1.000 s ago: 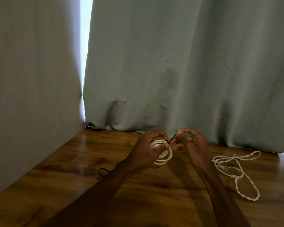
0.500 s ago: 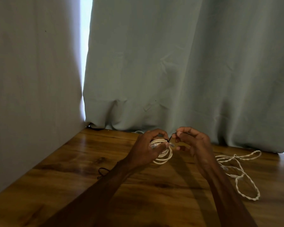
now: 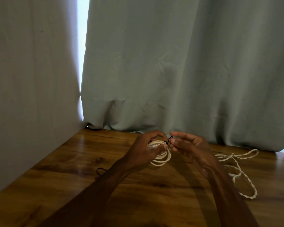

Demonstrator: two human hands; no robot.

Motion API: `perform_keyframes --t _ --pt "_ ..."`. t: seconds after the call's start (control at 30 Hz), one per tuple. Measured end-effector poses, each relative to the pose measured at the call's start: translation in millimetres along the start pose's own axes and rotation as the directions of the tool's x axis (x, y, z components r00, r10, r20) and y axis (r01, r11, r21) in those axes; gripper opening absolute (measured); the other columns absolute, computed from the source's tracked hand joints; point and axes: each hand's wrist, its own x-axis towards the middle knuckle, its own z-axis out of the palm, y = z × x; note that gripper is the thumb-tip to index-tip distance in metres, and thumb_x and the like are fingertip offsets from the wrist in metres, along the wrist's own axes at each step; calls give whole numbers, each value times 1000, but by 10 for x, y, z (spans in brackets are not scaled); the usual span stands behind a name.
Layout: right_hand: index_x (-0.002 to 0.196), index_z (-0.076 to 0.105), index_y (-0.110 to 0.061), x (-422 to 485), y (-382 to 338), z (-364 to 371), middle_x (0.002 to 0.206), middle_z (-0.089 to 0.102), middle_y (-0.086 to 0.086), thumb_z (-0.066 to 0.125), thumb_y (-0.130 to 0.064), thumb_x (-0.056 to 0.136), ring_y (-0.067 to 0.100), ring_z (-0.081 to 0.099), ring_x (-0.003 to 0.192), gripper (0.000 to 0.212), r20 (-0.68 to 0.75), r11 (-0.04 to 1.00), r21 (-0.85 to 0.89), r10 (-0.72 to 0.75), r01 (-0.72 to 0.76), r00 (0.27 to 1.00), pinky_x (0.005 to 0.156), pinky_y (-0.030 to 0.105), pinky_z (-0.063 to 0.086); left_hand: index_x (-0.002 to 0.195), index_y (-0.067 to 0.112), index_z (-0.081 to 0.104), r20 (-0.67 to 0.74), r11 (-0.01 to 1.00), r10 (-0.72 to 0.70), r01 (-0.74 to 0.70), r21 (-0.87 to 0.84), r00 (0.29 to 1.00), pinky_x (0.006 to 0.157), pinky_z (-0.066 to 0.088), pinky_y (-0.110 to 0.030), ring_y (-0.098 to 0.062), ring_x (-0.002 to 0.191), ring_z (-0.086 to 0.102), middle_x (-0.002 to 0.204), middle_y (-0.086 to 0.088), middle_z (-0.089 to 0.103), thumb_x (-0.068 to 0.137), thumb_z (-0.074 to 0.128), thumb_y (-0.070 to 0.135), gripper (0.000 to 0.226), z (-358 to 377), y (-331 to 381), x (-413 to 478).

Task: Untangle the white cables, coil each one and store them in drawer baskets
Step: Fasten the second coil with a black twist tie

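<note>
- We see the left hand (image 3: 144, 149) curled round the coiled white cable (image 3: 162, 158), with its thumb pressed on the loops
- The coil is at the far side of the wooden table (image 3: 88, 161), near the curtain (image 3: 187, 63); we cannot tell if it touches the wood
- The right hand (image 3: 192, 148) is at 3 o'clock from the coil and pinches a thin black tie (image 3: 170, 138) with thumb and first finger; its other fingers are loose
- The tie sits at 1 o'clock on the coil, between both hands
- A loose twisted cable (image 3: 234, 156) lies on the table at 3 o'clock from the right hand, partly hidden by that arm
- A small black loop (image 3: 100, 168) lies at 8 o'clock from the coil, beside the left arm
</note>
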Motion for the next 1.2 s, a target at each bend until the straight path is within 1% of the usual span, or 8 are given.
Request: perform_keyframes --t 0.17,0.33,0.43,0.53,0.67,1.0,1.1,1.2 --pt "106 74 6 1 8 -12 95 77 25 75 10 78 25 77 76 29 -43 998 -58 -38 35 998 77 30 64 107 21 70 40 1000 -18 18 -4 999 77 61 -46 -18 82 75 91 0 76 90 77 17 19 15 14 -21" --pt "101 75 6 -8 0 -8 90 77 23 77 10 77 24 76 71 24 -54 984 -162 -85 75 995 71 27 64 107 23 70 59 1000 -24 24 5 998 75 61 -34 -13 82 75 90 4 76 90 77 19 19 7 24 -34" --pt "101 76 6 7 5 -35 89 78 20 78 8 77 24 76 72 25 -49 977 -202 -86 74 995 70 28 64 106 24 70 57 1000 -26 25 13 998 74 62 -35 -12 81 74 89 4 76 90 78 20 18 14 26 -32" --pt "102 75 5 22 8 -57 88 78 20 78 8 78 24 76 71 24 -43 976 -208 -77 67 996 69 28 64 106 24 70 60 999 -34 32 28 998 76 62 -39 -12 81 75 89 4 76 89 78 20 19 8 16 -27" --pt "101 75 5 24 28 -43 89 78 22 77 10 78 24 75 70 24 -34 975 -204 -92 84 995 67 29 64 107 23 70 64 999 -35 33 29 997 76 62 -36 -12 81 75 89 4 76 89 78 20 19 15 20 -30" --pt "98 76 2 75 86 -69 89 79 19 79 9 76 32 76 80 23 -9 964 -247 -109 103 994 73 35 64 105 23 70 50 999 -35 33 35 998 74 62 -43 -14 78 75 88 2 76 89 76 19 17 19 14 -26" --pt "98 76 2 97 97 -65 88 79 18 78 9 77 33 76 80 23 -1 958 -266 -116 112 993 71 33 65 105 23 70 40 998 -36 34 48 999 73 62 -42 -13 78 75 88 2 76 89 77 19 18 12 5 -21" --pt "98 75 1 108 98 -46 87 78 18 76 11 78 28 76 75 22 -30 969 -217 -130 120 991 64 30 64 106 20 70 35 999 -36 36 18 999 72 63 -40 -14 78 76 89 0 77 90 78 20 18 9 22 -15"
